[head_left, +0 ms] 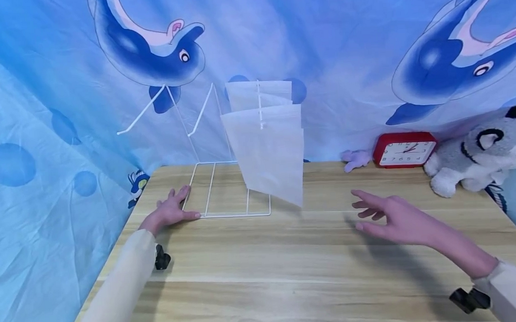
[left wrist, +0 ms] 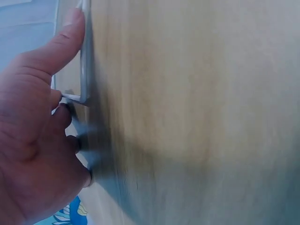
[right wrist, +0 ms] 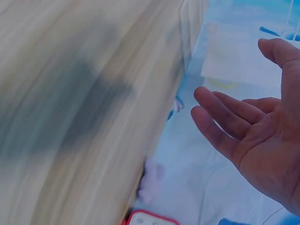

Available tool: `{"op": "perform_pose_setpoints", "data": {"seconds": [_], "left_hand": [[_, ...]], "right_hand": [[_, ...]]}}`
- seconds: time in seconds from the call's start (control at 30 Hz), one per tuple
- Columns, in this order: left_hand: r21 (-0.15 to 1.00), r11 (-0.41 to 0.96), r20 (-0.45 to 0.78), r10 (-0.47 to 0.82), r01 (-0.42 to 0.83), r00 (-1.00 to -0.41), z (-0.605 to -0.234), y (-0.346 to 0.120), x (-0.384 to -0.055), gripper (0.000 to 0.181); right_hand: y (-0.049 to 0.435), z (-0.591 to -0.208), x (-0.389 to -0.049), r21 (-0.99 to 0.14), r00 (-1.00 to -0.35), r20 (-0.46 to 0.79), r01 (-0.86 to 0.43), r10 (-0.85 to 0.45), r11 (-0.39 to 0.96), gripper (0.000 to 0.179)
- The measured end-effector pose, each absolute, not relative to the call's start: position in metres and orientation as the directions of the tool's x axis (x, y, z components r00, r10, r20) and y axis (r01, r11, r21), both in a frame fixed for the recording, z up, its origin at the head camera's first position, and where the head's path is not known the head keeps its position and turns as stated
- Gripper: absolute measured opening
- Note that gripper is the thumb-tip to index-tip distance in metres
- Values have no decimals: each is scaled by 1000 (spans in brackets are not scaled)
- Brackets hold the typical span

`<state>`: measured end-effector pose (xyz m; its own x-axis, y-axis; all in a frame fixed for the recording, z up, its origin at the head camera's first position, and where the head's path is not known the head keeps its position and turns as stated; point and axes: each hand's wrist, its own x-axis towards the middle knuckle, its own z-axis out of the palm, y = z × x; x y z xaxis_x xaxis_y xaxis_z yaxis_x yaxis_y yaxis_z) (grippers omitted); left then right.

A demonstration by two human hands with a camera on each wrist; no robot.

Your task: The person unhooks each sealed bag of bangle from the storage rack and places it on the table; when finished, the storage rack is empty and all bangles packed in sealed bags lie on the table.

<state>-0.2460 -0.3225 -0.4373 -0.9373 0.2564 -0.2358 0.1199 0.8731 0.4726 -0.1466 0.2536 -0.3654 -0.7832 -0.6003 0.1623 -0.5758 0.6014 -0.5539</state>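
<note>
A white wire rack (head_left: 211,216) stands at the back left of the table, with upright arms rising from its base. Thin whitish rectangular sheets (head_left: 273,155) hang from its right arm, one in front of another. My left hand (head_left: 170,212) rests on the base's front left corner. Its thumb (left wrist: 65,40) lies along the front wire, and the fingers reach over the left side wire. To the right of the sheets, my right hand (head_left: 385,217) hovers above the table, its fingers (right wrist: 229,119) loosely extended and holding nothing.
A red-framed clock (head_left: 405,150) stands at the back right, between a small purple plush toy (head_left: 355,159) and a grey-and-white plush dog (head_left: 476,152). Behind the wooden table (head_left: 264,272) hangs a blue cloth (head_left: 330,40) printed with dolphins.
</note>
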Motion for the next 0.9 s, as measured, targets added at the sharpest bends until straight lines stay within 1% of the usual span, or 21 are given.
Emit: {"op": "perform_pose_setpoints", "data": {"seconds": [0.07,0.13,0.33,0.47,0.57,0.73,0.8,0.9], "left_hand": [[459,880,-234,254,124,-938,-436,-323,-245,108],[456,881,-240,258,126,-936,-436,-322,-244,108],[454,885,-267,248,106,-931,-438,-317,-246,110],[445,891,-279,239,95,-930,-441,-317,-247,112],[442,893,-285,236,91,-929,-441,-317,-246,113],[429,898,-284,235,96,-930,-435,-316,-243,111],[423,901,-284,234,97,-930,-433,-317,-241,110],[419,903,-287,232,96,-929,-432,-319,-239,110]], "right_hand": [[246,-361,-150,-574,-786,176,-571,-593,586,66],[239,-356,-154,-582,-780,217,-586,-587,563,61],[208,-332,-172,-580,-733,447,-674,-513,458,45],[182,-308,-184,-617,-723,534,-687,-438,383,45],[165,-292,-192,-661,-743,540,-665,-395,348,46],[148,-276,-205,-751,-790,493,-598,-363,280,46],[142,-273,-210,-776,-795,485,-583,-365,239,47],[132,-270,-216,-793,-781,492,-585,-385,172,48]]}}
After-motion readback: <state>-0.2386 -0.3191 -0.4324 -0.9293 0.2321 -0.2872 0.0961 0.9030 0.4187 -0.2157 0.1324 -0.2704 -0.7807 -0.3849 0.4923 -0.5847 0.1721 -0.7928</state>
